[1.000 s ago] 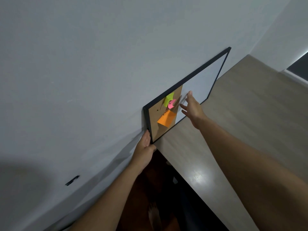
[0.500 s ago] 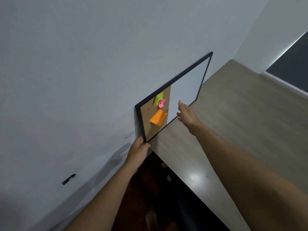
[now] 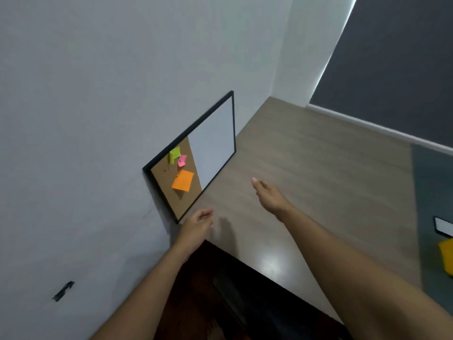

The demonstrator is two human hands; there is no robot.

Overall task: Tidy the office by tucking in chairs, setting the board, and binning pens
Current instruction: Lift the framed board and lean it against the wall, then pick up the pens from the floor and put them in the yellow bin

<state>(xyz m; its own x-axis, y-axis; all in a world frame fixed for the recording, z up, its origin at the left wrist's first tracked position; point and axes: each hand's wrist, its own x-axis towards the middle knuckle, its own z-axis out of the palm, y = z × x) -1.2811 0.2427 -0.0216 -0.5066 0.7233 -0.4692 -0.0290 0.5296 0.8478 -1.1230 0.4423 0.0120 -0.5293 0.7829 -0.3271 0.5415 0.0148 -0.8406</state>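
A black-framed board (image 3: 213,141), half cork and half whiteboard, stands on the wooden desk (image 3: 306,168) and leans against the grey wall. Orange, green and pink sticky notes are pinned to its cork half. My left hand (image 3: 196,228) hovers just off the board's near bottom corner, fingers loosely curled, holding nothing. My right hand (image 3: 269,196) is held flat and open over the desk, to the right of the board and apart from it.
A grey desk mat (image 3: 434,192) lies at the right with a yellow object (image 3: 447,256) and a small white black-edged item (image 3: 443,228) on it. A dark blind (image 3: 392,65) covers the far right. A dark floor gap shows below the desk's near edge.
Both hands have let go of the board and drawn back from it. The left hand left the near corner, the right hand pulled away rightward. The board stays leaning on the wall.
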